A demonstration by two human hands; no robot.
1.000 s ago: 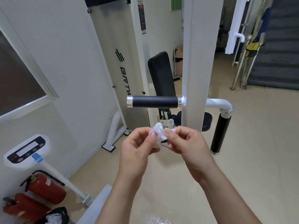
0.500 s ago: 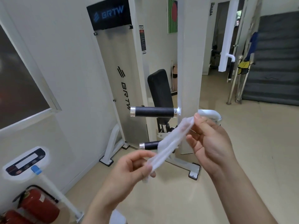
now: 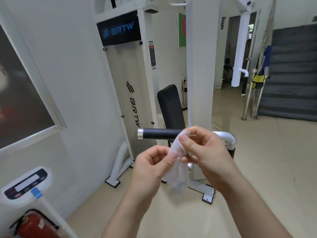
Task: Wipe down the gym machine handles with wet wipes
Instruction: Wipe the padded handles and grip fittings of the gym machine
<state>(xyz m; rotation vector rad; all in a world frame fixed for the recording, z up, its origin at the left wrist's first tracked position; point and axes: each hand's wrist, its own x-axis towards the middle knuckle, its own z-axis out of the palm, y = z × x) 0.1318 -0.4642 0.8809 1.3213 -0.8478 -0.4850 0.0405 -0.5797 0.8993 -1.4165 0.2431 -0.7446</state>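
I am pinching the wet wipe (image 3: 178, 177) with both hands. My left hand (image 3: 151, 167) is gripping its edge between thumb and forefinger, with the other fingers curled in. My right hand (image 3: 205, 157) is nipping the upper end the same way, and the rest of the wipe is hanging down between my wrists in a loose, see-through fold.

The black handle (image 3: 159, 133) is lying level just behind my right fingertips. I cannot tell whether the wipe is touching it. Its silver-capped free end is sticking out to the left, well apart from the grey weight cover (image 3: 130, 86) behind it. The inner end is running behind my right hand toward the white post (image 3: 199, 66). A black backrest (image 3: 169, 107) is standing between cover and post.

The pale floor (image 3: 257, 177) is spreading out to the right toward the grey stairs (image 3: 291, 74). At my lower left a white scale (image 3: 25, 184) is standing beside a red fire extinguisher (image 3: 36, 225), under a dark window (image 3: 17, 91).

Half a second ago my hands were apart and stretching the wipe into a taut strip. Now they have come closer together and higher, up to the handle.
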